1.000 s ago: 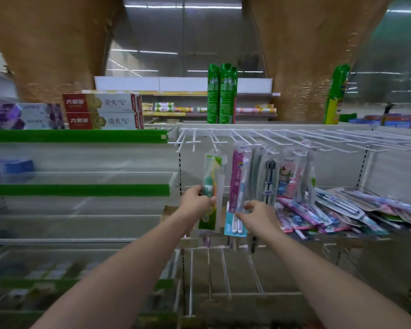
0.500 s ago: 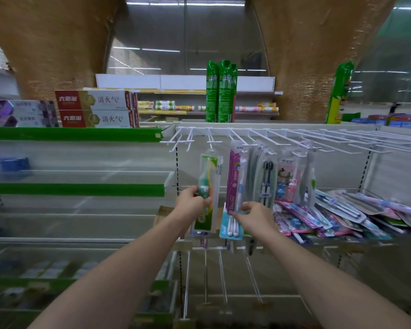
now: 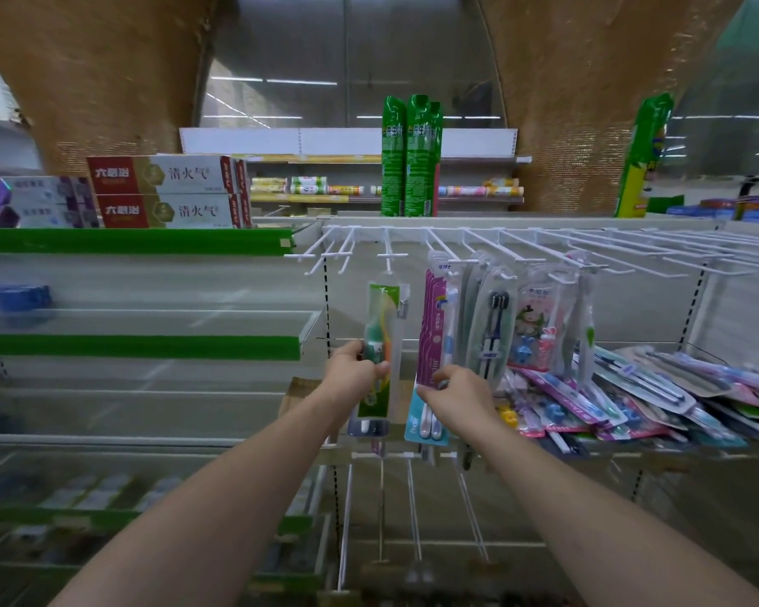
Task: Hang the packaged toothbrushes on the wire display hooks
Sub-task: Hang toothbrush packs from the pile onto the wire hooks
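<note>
1. A green toothbrush pack (image 3: 380, 343) is gripped at its middle by the left hand (image 3: 355, 373), with the fingers curled round its left edge and the thumb laid across its front.
2. The pack is held upright, its top just beneath the tip of a white wire hook (image 3: 390, 251); whether its hole is already over the hook cannot be told.
3. The lower edge of a pink toothbrush pack (image 3: 435, 326) is pinched by the right hand (image 3: 454, 398), fingertips pressed together on the card.
4. The pink pack is seen hanging from the next hook to the right, and a light blue pack (image 3: 421, 424) shows below the right hand.
5. Further right, a dark-brush pack (image 3: 494, 326) and a cartoon-printed pack (image 3: 535, 330) are hung on the same rail.
6. A loose heap of toothbrush packs (image 3: 640, 396) is spread on the shelf at the right.
7. Red-and-white toothpaste boxes (image 3: 163, 192) are stacked on the far left shelf, and tall green bottles (image 3: 408, 155) stand behind the rail.
</note>
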Demonstrator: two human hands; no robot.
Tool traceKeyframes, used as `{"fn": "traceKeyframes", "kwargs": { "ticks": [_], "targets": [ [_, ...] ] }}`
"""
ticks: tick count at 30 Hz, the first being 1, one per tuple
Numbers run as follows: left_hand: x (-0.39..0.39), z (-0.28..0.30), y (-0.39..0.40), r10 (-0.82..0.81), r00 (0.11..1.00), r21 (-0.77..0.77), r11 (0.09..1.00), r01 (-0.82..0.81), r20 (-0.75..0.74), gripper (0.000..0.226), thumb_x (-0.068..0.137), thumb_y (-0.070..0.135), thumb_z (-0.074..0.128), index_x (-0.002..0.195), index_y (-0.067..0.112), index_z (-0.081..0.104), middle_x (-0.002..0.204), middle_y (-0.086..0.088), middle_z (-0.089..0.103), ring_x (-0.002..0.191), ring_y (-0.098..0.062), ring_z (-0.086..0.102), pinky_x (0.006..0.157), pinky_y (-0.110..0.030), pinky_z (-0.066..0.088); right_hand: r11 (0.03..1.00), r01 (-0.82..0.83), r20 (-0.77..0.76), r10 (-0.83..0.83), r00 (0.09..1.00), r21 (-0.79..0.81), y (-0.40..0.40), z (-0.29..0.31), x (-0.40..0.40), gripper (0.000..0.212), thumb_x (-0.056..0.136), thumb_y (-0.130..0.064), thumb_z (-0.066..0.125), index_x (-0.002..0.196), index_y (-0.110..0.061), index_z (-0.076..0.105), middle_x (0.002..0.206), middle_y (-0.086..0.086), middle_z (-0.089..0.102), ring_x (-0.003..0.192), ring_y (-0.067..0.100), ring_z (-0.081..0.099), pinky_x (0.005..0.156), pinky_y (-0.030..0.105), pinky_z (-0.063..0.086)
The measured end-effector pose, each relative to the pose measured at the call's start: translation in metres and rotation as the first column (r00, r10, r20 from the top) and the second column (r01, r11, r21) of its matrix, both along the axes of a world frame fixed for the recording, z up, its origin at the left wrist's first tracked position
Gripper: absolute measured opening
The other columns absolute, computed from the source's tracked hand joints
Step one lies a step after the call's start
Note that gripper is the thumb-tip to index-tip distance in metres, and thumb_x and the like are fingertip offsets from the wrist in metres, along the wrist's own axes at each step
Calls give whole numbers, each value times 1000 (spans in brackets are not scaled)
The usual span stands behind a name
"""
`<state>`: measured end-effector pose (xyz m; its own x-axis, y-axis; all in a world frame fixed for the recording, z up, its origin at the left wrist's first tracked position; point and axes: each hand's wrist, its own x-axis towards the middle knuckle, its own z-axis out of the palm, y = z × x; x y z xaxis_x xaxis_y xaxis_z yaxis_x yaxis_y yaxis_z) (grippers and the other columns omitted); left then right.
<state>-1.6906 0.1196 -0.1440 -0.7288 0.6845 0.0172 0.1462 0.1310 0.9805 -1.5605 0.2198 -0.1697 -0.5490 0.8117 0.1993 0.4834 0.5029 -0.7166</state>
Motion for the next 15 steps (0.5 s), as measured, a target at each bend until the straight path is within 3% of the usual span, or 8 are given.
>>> {"fn": "traceKeyframes", "kwargs": {
  "ticks": [5, 9, 12, 15],
  "targets": [
    [-11, -1, 18, 39, 999, -59, 997, -40, -23, 17, 95, 10, 66, 103, 22, 56, 101, 4, 61, 112, -24, 58, 107, -50, 48, 1000, 5, -3, -5, 1000, -7, 15, -5, -8, 37, 92, -43, 69, 120, -18, 65, 111, 0, 68, 91, 15, 65, 74, 32, 57],
    [-19, -4, 37, 60, 996, -56, 996, -64, -62, 16, 95, 8, 67, 108, 16, 61, 111, -4, 66, 115, -28, 60, 106, -50, 49, 998, 4, 11, -3, 1000, -64, 28, -7, -16, 24, 92, -38, 71, 110, -24, 69, 105, -4, 71, 93, 15, 68, 83, 35, 60],
    [-27, -10, 47, 70, 993, -27, 997, -72, -91, 14, 95, 7, 66, 104, 18, 62, 107, -4, 67, 111, -28, 63, 104, -49, 51, 997, 30, 55, -27, 998, -69, 37, -9, -19, 25, 91, -39, 71, 112, -25, 71, 106, -5, 73, 96, 17, 69, 87, 37, 58],
    [-35, -20, 52, 58, 989, -22, 998, -61, -134, 21, 94, 9, 69, 114, 15, 65, 115, -4, 68, 110, -24, 63, 103, -45, 52, 998, 38, 93, -34, 995, -51, 44, -13, -21, 29, 92, -40, 70, 116, -23, 70, 110, -2, 73, 96, 18, 69, 82, 34, 57]
  ]
}}
